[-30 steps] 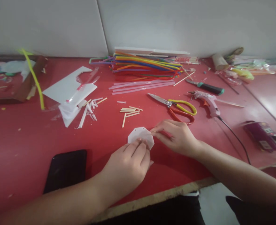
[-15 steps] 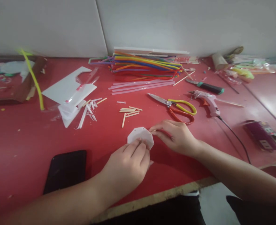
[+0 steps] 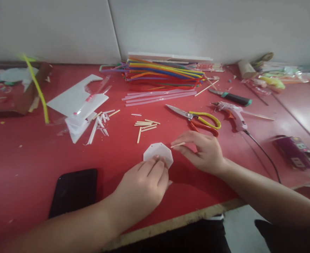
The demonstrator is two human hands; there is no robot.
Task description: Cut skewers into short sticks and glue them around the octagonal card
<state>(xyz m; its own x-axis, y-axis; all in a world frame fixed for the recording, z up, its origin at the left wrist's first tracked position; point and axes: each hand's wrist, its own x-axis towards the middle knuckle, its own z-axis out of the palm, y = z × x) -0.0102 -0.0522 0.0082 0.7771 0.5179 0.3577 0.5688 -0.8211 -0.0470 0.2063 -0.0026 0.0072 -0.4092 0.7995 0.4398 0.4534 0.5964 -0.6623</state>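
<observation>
A white octagonal card [image 3: 157, 150] with small dark dots near its edges lies on the red table. Fingers of my left hand [image 3: 147, 181] press on its near part and cover it, closed together over the card. Just right of the card, my right hand [image 3: 202, 151] pinches a short wooden stick [image 3: 178, 144] between thumb and forefinger, apart from the card. Beyond the card lies a small pile of similar short sticks [image 3: 146, 124]. Scissors [image 3: 193, 117] with yellow and red handles rest behind my right hand.
A glue gun [image 3: 234, 114] with its cord and a green-black cutter [image 3: 236, 98] lie to the right. Colourful pipe cleaners [image 3: 162, 72] and pink strips [image 3: 160, 97] are at the back. White scraps [image 3: 76, 102] and a black phone [image 3: 74, 191] lie left. A purple box [image 3: 297, 151] sits far right.
My right hand has drawn back slightly to the right from the card's edge, and the stick in its fingers shows more fully. My left hand and the card stay put.
</observation>
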